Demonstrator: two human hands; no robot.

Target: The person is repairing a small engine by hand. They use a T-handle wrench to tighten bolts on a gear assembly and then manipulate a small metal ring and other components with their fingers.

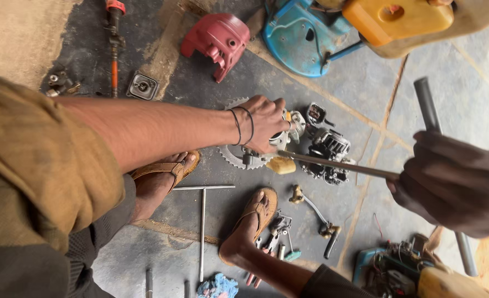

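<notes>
the small metal engine part (286,135) sits on the floor (366,72), clasped under the fingers (266,110) of the left hand (263,124), which curl shut around it from above. just beyond those fingers lies a dark finned engine block (330,152), and beneath the palm a toothed sprocket (234,157) shows partly. the right hand (454,185) is closed in a fist around a thin metal rod (338,164), whose far end reaches to just below the left fingers, where a yellowish sponge-like lump (281,165) lies touching it. behind the right fingers a grey pipe (429,110) runs upright. nearer the body from the left fingers lie a t-handle wrench (202,221) and two sandalled feet (255,218). farther beyond the left fingers are a red cover (217,41), a blue housing (297,38) and a yellow tank (396,19).
</notes>
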